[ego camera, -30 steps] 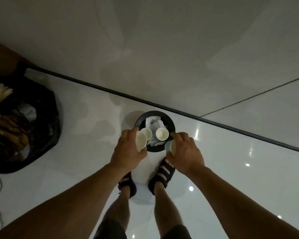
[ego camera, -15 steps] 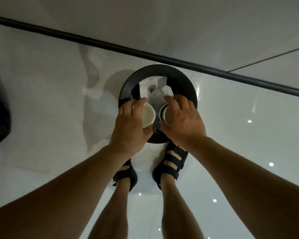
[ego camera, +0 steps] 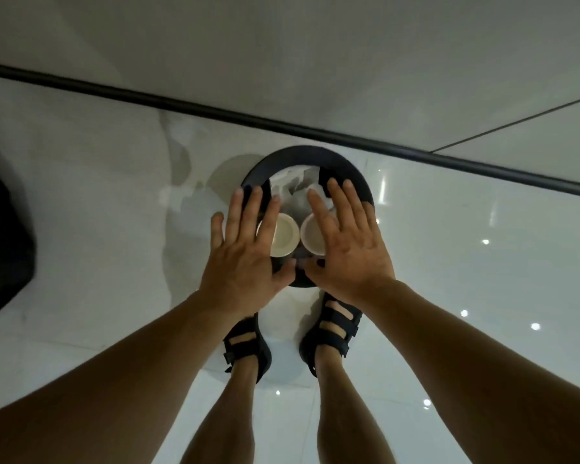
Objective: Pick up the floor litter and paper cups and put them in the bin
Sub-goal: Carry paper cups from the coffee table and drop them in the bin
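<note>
change: half a second ago our left hand (ego camera: 245,262) and right hand (ego camera: 349,259) were each curled round a cup above the bin (ego camera: 302,154); now the fingers have straightened, and the left cup (ego camera: 285,236) and right cup (ego camera: 310,237) sit released in the bin's mouth
left hand: flat and wide open, fingers spread and pointing up the frame, holding nothing; the fingers lie over the left side of the bin's rim and the edge of the left cup, though we cannot tell whether they touch either
right hand: likewise flat and open, with nothing in its grasp; the fingers reach over the right cup and the white paper (ego camera: 292,189) beyond it, and the thumb lies close to the left thumb at the near rim
left cup: upright, mouth facing us, inside the bin at frame centre, partly covered by our left fingers
right cup: just beside the left cup, half hidden under our right hand
bin: round and black, mid-frame, on the floor (ego camera: 81,229) just below the dark strip (ego camera: 215,108)
white paper: crumpled inside the bin, above the cups in the frame
sandals (ego camera: 248,349): dark and strapped, on our feet just below the bin
dark strip: slants from the left edge down to the right edge, between floor and grey wall (ego camera: 282,45)
black bag (ego camera: 0,229): at the left edge, cut off by the frame
</note>
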Motion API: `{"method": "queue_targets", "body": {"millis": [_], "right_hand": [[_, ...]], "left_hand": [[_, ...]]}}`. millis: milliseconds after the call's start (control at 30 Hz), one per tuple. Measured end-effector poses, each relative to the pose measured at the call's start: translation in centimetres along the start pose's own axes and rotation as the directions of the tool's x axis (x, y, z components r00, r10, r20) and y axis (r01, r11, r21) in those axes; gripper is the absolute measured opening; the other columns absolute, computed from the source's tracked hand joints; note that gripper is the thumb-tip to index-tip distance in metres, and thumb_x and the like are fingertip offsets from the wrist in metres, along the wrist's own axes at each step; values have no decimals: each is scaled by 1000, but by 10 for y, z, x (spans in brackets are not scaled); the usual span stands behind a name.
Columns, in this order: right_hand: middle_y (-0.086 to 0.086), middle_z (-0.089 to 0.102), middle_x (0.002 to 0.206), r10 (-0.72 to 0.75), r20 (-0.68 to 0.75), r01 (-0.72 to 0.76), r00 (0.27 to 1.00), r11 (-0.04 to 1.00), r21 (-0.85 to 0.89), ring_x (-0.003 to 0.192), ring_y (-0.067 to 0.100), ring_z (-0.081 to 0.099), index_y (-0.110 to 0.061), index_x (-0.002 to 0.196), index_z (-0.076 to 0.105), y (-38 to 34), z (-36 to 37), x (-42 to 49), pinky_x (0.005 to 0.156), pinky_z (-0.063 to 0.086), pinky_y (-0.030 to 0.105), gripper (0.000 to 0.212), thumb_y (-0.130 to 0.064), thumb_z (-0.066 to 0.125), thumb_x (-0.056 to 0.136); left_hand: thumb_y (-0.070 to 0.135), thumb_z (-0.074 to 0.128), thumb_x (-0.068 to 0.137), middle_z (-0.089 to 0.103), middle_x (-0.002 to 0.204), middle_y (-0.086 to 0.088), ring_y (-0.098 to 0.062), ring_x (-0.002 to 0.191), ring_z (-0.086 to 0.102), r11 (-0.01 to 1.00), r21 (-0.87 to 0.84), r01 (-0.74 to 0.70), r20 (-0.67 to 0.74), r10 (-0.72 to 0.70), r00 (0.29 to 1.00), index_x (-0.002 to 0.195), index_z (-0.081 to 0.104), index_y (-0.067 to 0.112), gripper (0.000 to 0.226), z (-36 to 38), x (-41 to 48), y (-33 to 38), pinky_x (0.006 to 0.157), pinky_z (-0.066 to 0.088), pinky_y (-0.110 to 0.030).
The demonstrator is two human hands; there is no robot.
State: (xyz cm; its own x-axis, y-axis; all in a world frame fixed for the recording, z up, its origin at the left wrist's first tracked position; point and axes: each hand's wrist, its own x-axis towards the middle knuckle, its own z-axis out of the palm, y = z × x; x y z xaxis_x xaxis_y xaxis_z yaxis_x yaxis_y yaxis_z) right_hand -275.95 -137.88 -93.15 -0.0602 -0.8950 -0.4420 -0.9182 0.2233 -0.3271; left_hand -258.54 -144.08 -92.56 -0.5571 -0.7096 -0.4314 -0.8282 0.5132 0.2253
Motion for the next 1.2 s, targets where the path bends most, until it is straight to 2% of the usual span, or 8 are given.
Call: {"method": "queue_targets", "body": {"millis": [100, 200, 333, 567, 700, 867, 1000, 1200], "right_hand": [[7, -10, 164, 35, 2, -35, 999, 999, -2, 147, 24, -23, -31, 154, -7, -8, -42, -30, 120, -2, 50, 96, -60, 52, 84], [3, -23, 161, 108, 33, -108, 994, 994, -1, 143, 22, -32, -37, 150, -22, -13, -88, -63, 118, -10, 51, 98, -66, 46, 85], [-3, -44, 149, 169, 15, -170, 985, 985, 17, 137, 18, -43, -42, 136, -42, -19, -154, -111, 113, -22, 46, 87, -74, 22, 86], [-1, -37, 153, 366, 9, -366, 931, 931, 14, 135, 21, -44, -36, 142, -32, -45, -249, -226, 116, -18, 48, 79, -77, 7, 86], [-2, -28, 158, 570, -47, -559, 820, 816, 148, 138, 19, -37, -36, 151, -19, -73, -273, -307, 117, -14, 48, 81, -76, 13, 89], [-2, -22, 161, 711, -125, -670, 692, 697, 254, 145, 20, -27, -35, 152, -15, -99, -297, -413, 119, -9, 49, 81, -78, 10, 88], [-3, -16, 163, 831, -192, -738, 522, 553, 387, 147, 19, -22, -35, 153, -10, -107, -295, -512, 120, -5, 48, 83, -79, 9, 86], [-2, -12, 164, 955, -152, -797, 255, 297, 526, 149, 20, -18, -33, 155, -5, -108, -252, -669, 121, -1, 47, 82, -76, 16, 89]], "left_hand": [[68, 28, 83, -4, 161, -5, -24, 146, -16, 998, 2, 61, -8, -61, 998, 152, -6, 26, 88, -52, -12, 9, 117, 10, -55], [70, 17, 83, -10, 161, -2, -21, 144, -25, 995, -5, 99, -23, -99, 995, 152, -7, 27, 84, -112, -22, 29, 118, 4, -52], [70, 16, 86, -15, 160, 2, -18, 142, -29, 1000, -15, 7, -38, -7, 999, 151, -8, 31, 79, -182, -44, 67, 116, -2, -47], [64, 33, 90, -7, 160, 5, -20, 146, -15, 989, -63, -132, 65, 136, 989, 151, 2, 32, 76, -276, -110, 136, 118, 9, -47], [65, 32, 88, -7, 161, 6, -18, 146, -14, 945, 7, -328, 99, 326, 940, 152, 2, 33, 77, -333, -138, 169, 118, 4, -45], [63, 32, 91, -5, 161, 1, -21, 147, -12, 846, 114, -521, 137, 505, 852, 152, 4, 29, 76, -397, -176, 238, 116, 1, -47], [64, 31, 91, -3, 161, 1, -21, 147, -9, 711, 180, -679, 173, 657, 734, 153, 4, 27, 76, -405, -233, 317, 118, 4, -47], [61, 32, 92, -2, 161, 0, -20, 147, -9, 479, 192, -857, 239, 824, 514, 153, 5, 25, 76, -365, -355, 443, 118, 2, -45]]}}
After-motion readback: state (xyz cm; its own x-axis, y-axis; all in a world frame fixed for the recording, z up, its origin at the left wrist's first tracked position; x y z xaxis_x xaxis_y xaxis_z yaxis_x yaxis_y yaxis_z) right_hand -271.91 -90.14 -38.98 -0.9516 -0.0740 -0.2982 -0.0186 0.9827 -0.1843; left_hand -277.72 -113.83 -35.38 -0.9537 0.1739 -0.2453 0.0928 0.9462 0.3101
